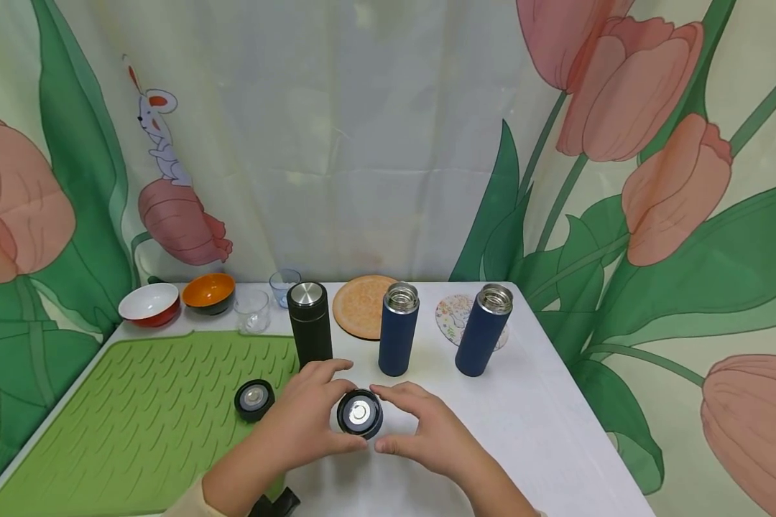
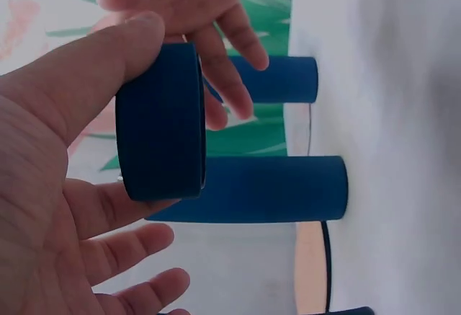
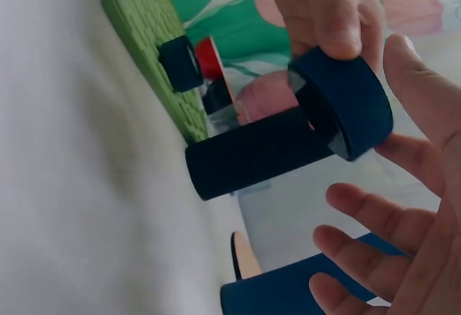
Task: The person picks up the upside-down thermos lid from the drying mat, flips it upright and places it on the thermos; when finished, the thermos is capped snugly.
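A dark round lid (image 1: 359,414) with a shiny centre is held just above the white table (image 1: 543,424). My left hand (image 1: 320,415) pinches the lid (image 2: 162,120) between thumb and fingers. My right hand (image 1: 414,422) sits on its right side, fingers straight and spread, with the tips at the rim of the lid (image 3: 346,99). Behind the hands stand a black flask (image 1: 309,323) with a steel top and two open blue flasks (image 1: 399,329) (image 1: 483,330). A second lid (image 1: 254,399) lies on the green mat (image 1: 136,424).
At the back left are a white-and-red bowl (image 1: 149,303), an orange bowl (image 1: 209,291) and two clear glasses (image 1: 252,310) (image 1: 284,283). An orange coaster (image 1: 361,307) and a patterned coaster (image 1: 451,316) lie behind the flasks. A flowered curtain hangs behind the table.
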Demonstrator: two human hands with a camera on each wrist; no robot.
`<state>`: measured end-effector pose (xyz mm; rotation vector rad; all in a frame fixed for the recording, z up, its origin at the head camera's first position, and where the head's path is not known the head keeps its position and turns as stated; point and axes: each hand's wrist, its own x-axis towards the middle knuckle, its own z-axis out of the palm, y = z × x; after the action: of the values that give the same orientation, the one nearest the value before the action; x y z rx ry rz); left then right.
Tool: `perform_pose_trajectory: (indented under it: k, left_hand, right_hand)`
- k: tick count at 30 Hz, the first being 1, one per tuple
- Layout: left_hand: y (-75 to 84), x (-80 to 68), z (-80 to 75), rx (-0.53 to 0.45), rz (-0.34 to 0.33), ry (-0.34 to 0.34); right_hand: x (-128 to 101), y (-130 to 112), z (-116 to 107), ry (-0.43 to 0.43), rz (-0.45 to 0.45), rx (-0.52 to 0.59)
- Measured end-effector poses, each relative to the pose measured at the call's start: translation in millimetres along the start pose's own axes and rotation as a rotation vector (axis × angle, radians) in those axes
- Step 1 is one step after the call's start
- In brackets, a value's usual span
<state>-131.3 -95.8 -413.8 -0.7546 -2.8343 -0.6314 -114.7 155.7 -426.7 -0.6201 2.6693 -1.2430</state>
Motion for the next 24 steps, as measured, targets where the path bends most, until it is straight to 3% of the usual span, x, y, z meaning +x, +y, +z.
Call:
perform_pose_trajectory:
  k: [5,11,24]
  left_hand:
    - [1.1,5.8,-3.7,-0.018,0.035,-0.023]
    - [3.6,10.6,-9.9,-0.058,0.073,0.013]
    - [3.9,11.9,-12.2,-0.159,0.07,0.06]
  right_hand:
    - [2,-2,-1,0.014,0.007,0.013]
    - [10,-5,-8,0.04,-0.033,0.013]
    - [23,-11,-20,0.009,-0.073,0.026]
